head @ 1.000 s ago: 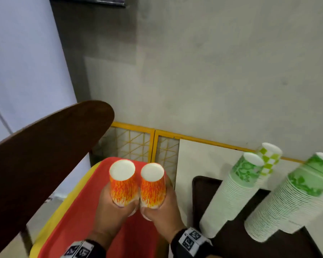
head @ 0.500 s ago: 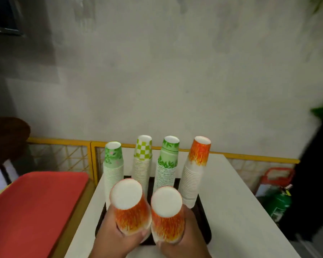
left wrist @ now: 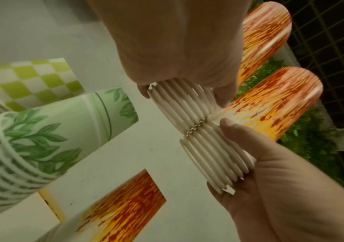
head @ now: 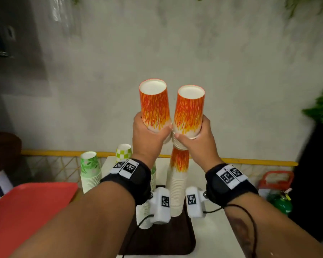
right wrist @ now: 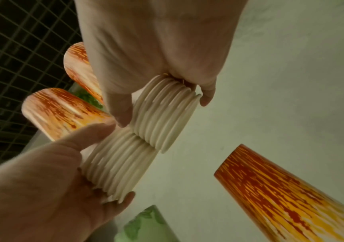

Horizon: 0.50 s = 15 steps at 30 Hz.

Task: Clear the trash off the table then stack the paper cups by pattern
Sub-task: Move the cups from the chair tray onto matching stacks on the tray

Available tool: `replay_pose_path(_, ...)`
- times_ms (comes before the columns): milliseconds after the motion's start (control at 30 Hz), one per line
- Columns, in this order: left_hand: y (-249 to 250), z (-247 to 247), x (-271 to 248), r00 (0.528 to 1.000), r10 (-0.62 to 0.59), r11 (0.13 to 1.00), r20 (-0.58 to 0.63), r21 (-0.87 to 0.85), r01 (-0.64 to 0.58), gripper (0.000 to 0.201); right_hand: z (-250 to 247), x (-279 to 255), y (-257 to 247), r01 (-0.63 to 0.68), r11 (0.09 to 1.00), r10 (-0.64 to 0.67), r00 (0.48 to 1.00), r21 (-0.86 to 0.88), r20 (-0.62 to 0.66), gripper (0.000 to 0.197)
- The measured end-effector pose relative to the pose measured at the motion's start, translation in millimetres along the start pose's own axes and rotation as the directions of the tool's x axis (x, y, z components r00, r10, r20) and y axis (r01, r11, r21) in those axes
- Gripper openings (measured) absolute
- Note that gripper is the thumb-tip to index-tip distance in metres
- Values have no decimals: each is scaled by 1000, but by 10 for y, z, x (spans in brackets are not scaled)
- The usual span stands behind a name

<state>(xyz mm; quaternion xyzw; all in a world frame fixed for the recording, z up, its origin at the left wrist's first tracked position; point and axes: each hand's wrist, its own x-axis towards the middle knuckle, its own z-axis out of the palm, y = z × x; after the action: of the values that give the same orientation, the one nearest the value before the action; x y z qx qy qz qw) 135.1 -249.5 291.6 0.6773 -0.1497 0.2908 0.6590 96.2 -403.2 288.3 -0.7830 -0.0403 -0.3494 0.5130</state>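
Observation:
Each hand holds a short upside-down stack of orange flame-pattern cups, raised side by side in front of the wall. My left hand [head: 150,135] grips the left stack [head: 154,105] round its rims [left wrist: 177,98]. My right hand [head: 192,141] grips the right stack [head: 189,112] round its rims [right wrist: 167,111]. The two stacks touch at their lower ends. Right beneath them a tall orange flame stack [head: 177,175] stands on the dark tray [head: 166,237]. A leaf-pattern stack [head: 90,170] and a green checked stack [head: 123,155] stand to the left; another stack is hidden behind my left wrist.
The dark tray lies on a white table [head: 213,229]. A red tray [head: 26,211] sits at the lower left. A yellow-framed mesh rail [head: 250,162] runs behind the table, and a green canister [head: 280,202] stands at the right.
I have turned from the red tray to the white table. Both hands have risen with their orange stacks and now hold them above the tall orange stack.

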Motion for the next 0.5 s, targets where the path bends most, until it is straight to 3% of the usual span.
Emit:
replay_pose_path(267, -210, -131, 124, 994, -28, 994, -105, 106, 39, 69, 365, 243, 706, -157, 975, 163, 986, -158, 24, 77)
replay_pose_path(500, -108, -153, 155, 996, -49, 997, -69, 63, 54, 66, 433, -161, 1358, -354, 913, 391, 901, -205, 188, 83)
